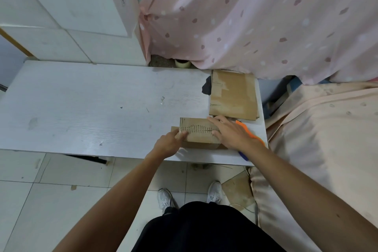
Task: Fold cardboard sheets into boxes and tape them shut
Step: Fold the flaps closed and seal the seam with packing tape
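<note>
White table [81, 108], mostly bare at left. Left hand [169, 143]: fingers bent round the left end of the box [199, 134], which sits near the table's front right edge. Right hand [231, 133]: fingers straight and spread, flat on the box top. Orange tape dispenser [258, 139] beneath that wrist. Cardboard sheets [233, 94] stacked just behind.
</note>
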